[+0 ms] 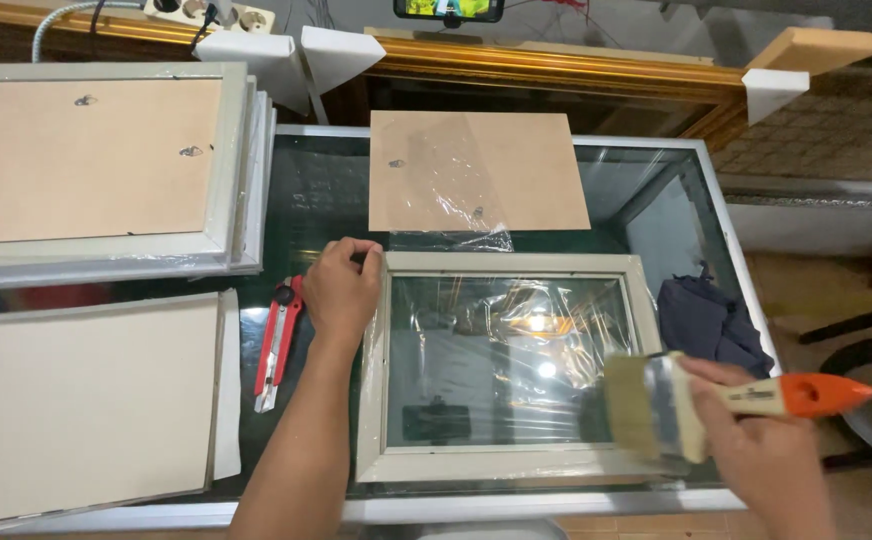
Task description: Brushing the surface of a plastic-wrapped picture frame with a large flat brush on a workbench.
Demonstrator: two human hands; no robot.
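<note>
Picture frame (509, 462), pale grey-white, lies flat on the glass-topped bench (316, 190) near the front edge, right of centre, glass pane with reflections inside it. Our left hand (342, 288) sits closed on the frame's back-left corner, fingers curled over the edge. Our right hand (756, 440) is clamped around the wooden handle of a wide flat paintbrush (656, 405) with an orange handle tip; bristles hover at the frame's front-right corner, over the pane's edge. We can't tell if the bristles touch the glass.

A red utility knife (278, 345) lies just left of the left hand, on the bench. A brown backing board (476, 170) under clear plastic film lies behind the frame, toward the back edge. A dark blue cloth (706, 320) is bunched at the right edge. A stack of frames (96, 170), backs up, fills the back-left corner; white boards (86, 400) fill the front-left corner.
</note>
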